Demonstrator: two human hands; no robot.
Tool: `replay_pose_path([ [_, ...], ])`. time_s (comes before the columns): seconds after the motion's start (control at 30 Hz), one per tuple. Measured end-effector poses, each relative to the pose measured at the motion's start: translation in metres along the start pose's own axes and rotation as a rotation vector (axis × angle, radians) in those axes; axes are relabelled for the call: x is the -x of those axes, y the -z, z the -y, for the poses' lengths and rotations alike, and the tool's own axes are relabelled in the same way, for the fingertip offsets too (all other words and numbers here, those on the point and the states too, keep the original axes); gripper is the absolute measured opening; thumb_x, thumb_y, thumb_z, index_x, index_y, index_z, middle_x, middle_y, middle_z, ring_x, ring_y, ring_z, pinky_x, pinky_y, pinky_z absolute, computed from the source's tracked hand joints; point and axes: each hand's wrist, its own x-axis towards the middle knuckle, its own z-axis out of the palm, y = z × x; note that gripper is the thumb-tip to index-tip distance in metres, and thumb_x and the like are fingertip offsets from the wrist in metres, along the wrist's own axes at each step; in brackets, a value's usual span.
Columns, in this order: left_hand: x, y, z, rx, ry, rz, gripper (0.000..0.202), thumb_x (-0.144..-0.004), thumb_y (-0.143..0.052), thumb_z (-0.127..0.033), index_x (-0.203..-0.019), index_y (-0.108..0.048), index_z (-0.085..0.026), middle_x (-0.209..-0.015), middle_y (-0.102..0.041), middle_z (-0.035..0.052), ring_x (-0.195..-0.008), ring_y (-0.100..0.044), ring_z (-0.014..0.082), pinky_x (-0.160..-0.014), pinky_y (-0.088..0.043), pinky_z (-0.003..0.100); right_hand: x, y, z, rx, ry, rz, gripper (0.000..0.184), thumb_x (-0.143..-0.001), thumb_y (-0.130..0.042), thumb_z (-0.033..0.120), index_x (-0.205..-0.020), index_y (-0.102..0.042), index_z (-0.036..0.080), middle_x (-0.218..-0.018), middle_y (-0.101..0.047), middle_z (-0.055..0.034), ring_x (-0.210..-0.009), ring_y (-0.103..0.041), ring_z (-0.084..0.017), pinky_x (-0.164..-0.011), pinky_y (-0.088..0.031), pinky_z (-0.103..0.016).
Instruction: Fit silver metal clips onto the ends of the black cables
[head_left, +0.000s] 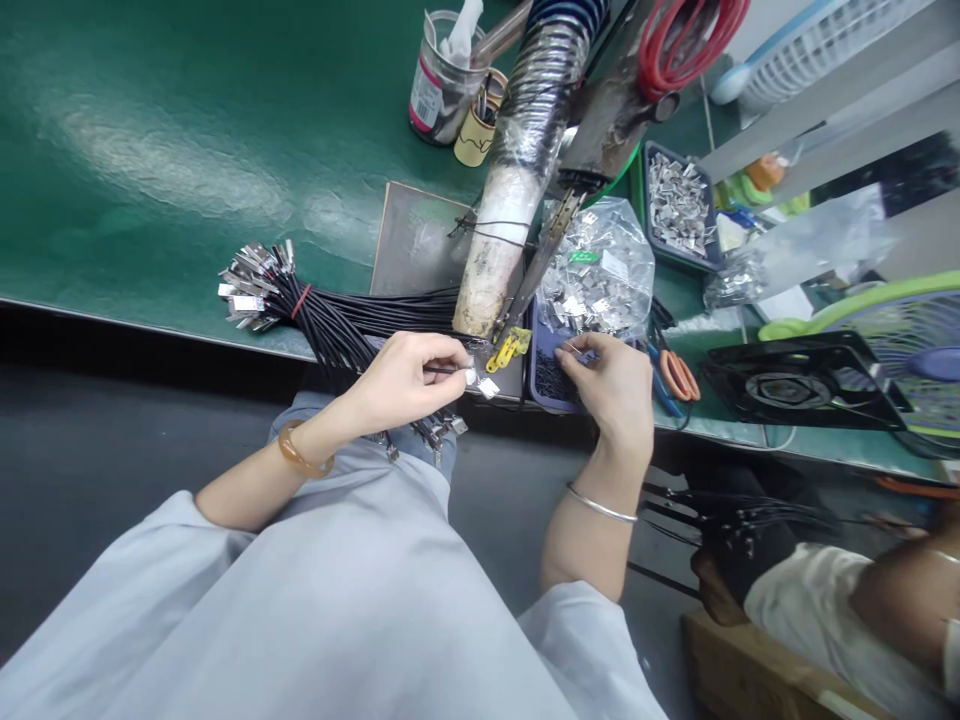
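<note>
My left hand (409, 380) is closed in a pinch on a thin black wire with a small metal clip (480, 378) at its tip, held just off the bench edge near a yellow-handled tool (508, 350). My right hand (611, 385) is closed over a dark tray (547, 375), its fingertips pinching a small metal piece. A bundle of black wires (352, 320) tied with a red band lies across the green bench (150, 150), metal clips (251, 285) fanned at its far end. Some clipped wire ends hang below my left hand.
A wrapped pipe (517, 170) rises over a grey plate (416, 240). A plastic bag of metal clips (600, 270), a tray of clips (679, 205), two cups (442, 85), orange scissors (679, 375) and fans (787, 385) crowd the right. Another person sits at the lower right (847, 600).
</note>
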Motion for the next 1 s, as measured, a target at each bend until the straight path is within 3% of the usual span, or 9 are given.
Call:
replay_pose_path([
  [0.13, -0.001, -0.001, 0.000, 0.014, 0.008, -0.021, 0.014, -0.076, -0.058, -0.012, -0.066, -0.067, -0.013, -0.061, -0.063, -0.0015, -0.052, -0.048, 0.0065, -0.049, -0.036, 0.017, 0.009, -0.007, 0.003, -0.129, 0.031, -0.144, 0.017, -0.075, -0.067, 0.035, -0.068, -0.060, 0.022, -0.057, -0.054, 0.0029, -0.052, -0.045, -0.015, -0.061, -0.038, -0.031],
  [0.2, 0.000, -0.003, 0.000, 0.021, 0.021, -0.025, 0.014, -0.076, -0.058, -0.012, -0.065, -0.066, -0.013, -0.061, -0.062, -0.0012, -0.053, -0.049, 0.0070, -0.050, -0.037, 0.017, 0.020, -0.012, 0.010, -0.324, 0.068, -0.284, 0.020, -0.079, -0.066, 0.040, -0.074, -0.060, 0.022, -0.064, -0.059, 0.0012, -0.056, -0.050, -0.014, -0.060, -0.040, -0.030],
  [0.27, 0.000, -0.005, 0.001, 0.025, 0.051, -0.028, 0.013, -0.075, -0.058, -0.013, -0.065, -0.066, -0.013, -0.061, -0.062, -0.0009, -0.054, -0.051, 0.0077, -0.051, -0.038, 0.017, 0.035, -0.016, 0.022, -0.528, 0.130, -0.337, 0.019, -0.080, -0.068, 0.040, -0.079, -0.063, 0.022, -0.074, -0.065, -0.0011, -0.064, -0.058, -0.015, -0.059, -0.043, -0.028],
  [0.37, 0.001, -0.006, 0.002, 0.004, 0.094, -0.021, 0.012, -0.074, -0.058, -0.015, -0.065, -0.065, -0.013, -0.061, -0.061, -0.0009, -0.054, -0.050, 0.0080, -0.051, -0.038, 0.018, 0.058, -0.023, 0.043, -0.654, 0.235, -0.193, 0.010, -0.081, -0.071, 0.032, -0.081, -0.071, 0.022, -0.081, -0.071, -0.0025, -0.072, -0.063, -0.015, -0.058, -0.045, -0.026],
  [0.47, 0.001, -0.007, 0.002, -0.044, 0.097, 0.001, 0.012, -0.074, -0.058, -0.015, -0.064, -0.064, -0.013, -0.059, -0.059, -0.0016, -0.053, -0.046, 0.0075, -0.051, -0.035, 0.019, 0.071, -0.031, 0.058, -0.648, 0.267, -0.100, 0.007, -0.084, -0.070, 0.027, -0.084, -0.075, 0.022, -0.083, -0.073, -0.0027, -0.066, -0.060, -0.013, -0.053, -0.041, -0.025],
  [0.7, 0.000, -0.006, 0.001, -0.105, 0.090, 0.027, 0.013, -0.075, -0.059, -0.017, -0.063, -0.064, -0.013, -0.056, -0.057, -0.0024, -0.053, -0.043, 0.0076, -0.052, -0.032, 0.020, 0.073, -0.037, 0.062, -0.573, 0.328, -0.036, 0.020, -0.094, -0.061, 0.030, -0.079, -0.069, 0.021, -0.075, -0.070, -0.0009, -0.066, -0.061, -0.014, -0.060, -0.048, -0.027],
  [1.0, 0.000, -0.005, 0.001, -0.108, 0.082, 0.042, 0.014, -0.075, -0.059, -0.017, -0.061, -0.062, -0.014, -0.055, -0.053, -0.0032, -0.054, -0.040, 0.0079, -0.053, -0.030, 0.021, 0.074, -0.032, 0.065, -0.538, 0.394, 0.001, 0.020, -0.095, -0.059, 0.025, -0.078, -0.068, 0.020, -0.072, -0.067, 0.0008, -0.063, -0.058, -0.012, -0.057, -0.042, -0.025],
])
